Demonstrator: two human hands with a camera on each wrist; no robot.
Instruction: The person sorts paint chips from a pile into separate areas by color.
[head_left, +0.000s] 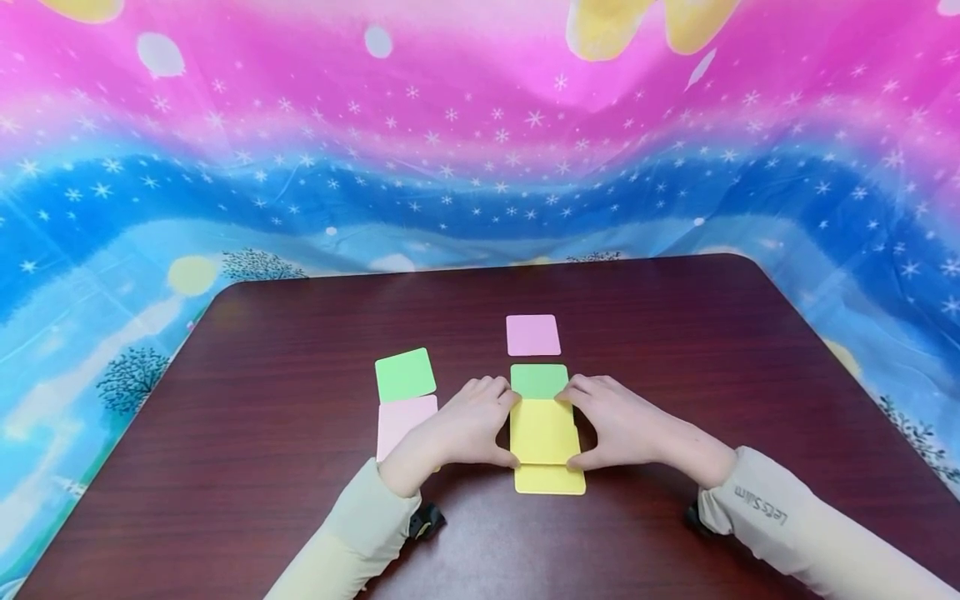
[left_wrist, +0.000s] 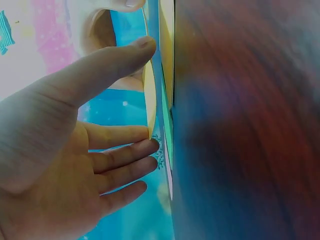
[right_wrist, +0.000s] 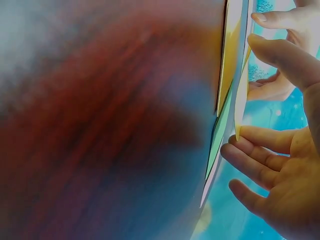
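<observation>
A yellow card [head_left: 542,431] is held between both hands, slightly raised over a second yellow card [head_left: 550,480] on the dark brown table [head_left: 300,500]. My left hand [head_left: 512,429] pinches its left edge between thumb and fingers, and my right hand [head_left: 573,425] pinches its right edge. A green card [head_left: 538,380] lies just beyond, then a pink card [head_left: 532,335]. In the left wrist view the left hand [left_wrist: 146,89] spans the yellow card's [left_wrist: 149,100] edge. The right wrist view shows the right hand [right_wrist: 245,87] doing the same on the yellow card [right_wrist: 241,107].
Left of my left hand lie another green card [head_left: 405,374] and a pink card [head_left: 401,421], partly covered by the wrist. A bright starry cloth [head_left: 480,167] hangs behind the table. The table's far edge runs near the cloth.
</observation>
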